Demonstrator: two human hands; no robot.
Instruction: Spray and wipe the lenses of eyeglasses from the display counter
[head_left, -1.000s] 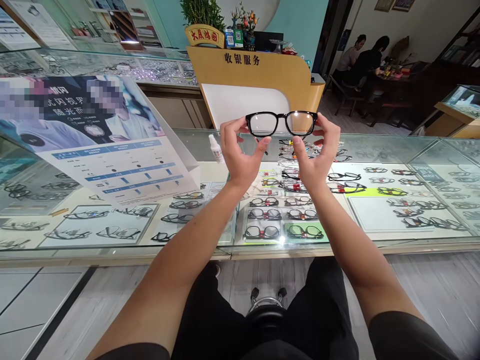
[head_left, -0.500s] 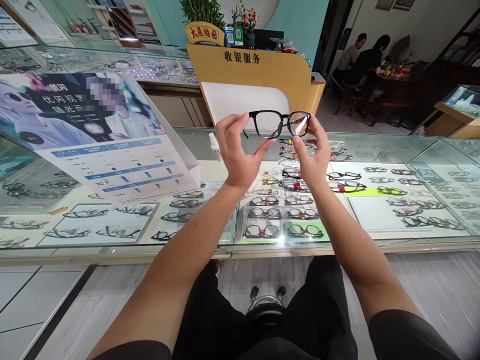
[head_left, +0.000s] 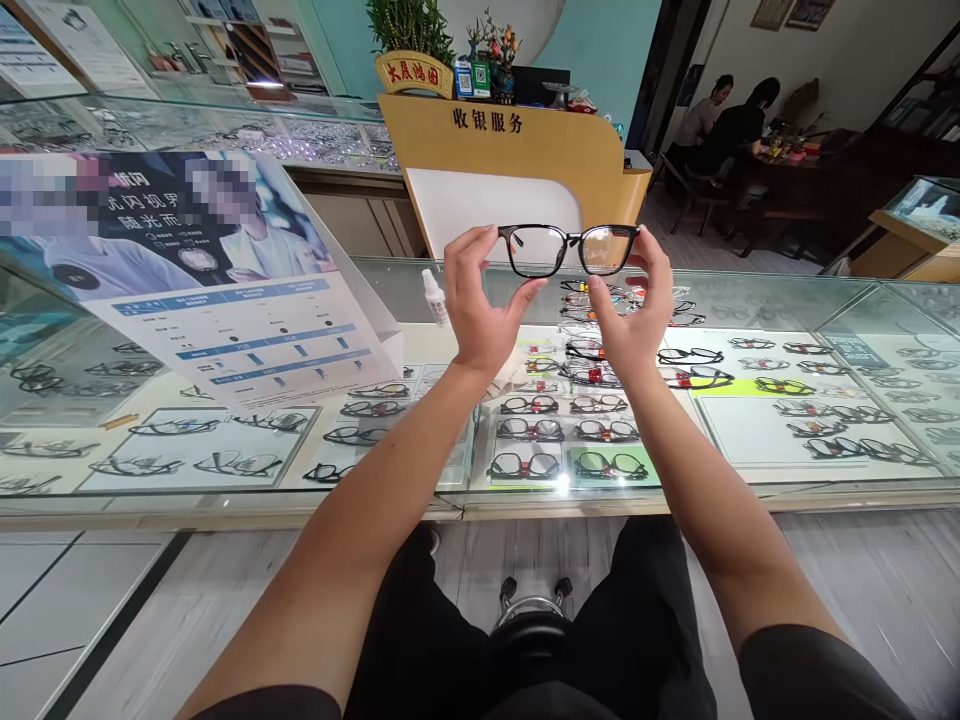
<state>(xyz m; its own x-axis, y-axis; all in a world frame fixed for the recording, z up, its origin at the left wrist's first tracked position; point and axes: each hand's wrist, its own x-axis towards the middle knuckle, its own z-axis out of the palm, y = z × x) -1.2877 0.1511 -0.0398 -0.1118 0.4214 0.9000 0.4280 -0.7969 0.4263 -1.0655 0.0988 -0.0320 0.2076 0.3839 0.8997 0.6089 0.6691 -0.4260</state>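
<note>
A pair of black-framed glasses (head_left: 568, 250) is held up at chest height above the glass display counter (head_left: 750, 480). My left hand (head_left: 480, 310) pinches the left end of the frame between thumb and fingers. My right hand (head_left: 634, 315) grips the right end the same way. The lenses face me, level and clear. Under the glass lie rows of several other glasses (head_left: 570, 430) on trays.
A slanted advertising board (head_left: 217, 290) stands on the counter at left, a small white spray bottle (head_left: 434, 297) beside it. A yellow cashier desk (head_left: 517, 160) stands behind. Two people sit at a table (head_left: 727, 125) at far right. A stool (head_left: 532, 610) is between my legs.
The glasses were turned slightly to one side half a second ago and are now square to me again. Both hands stayed on the frame ends.
</note>
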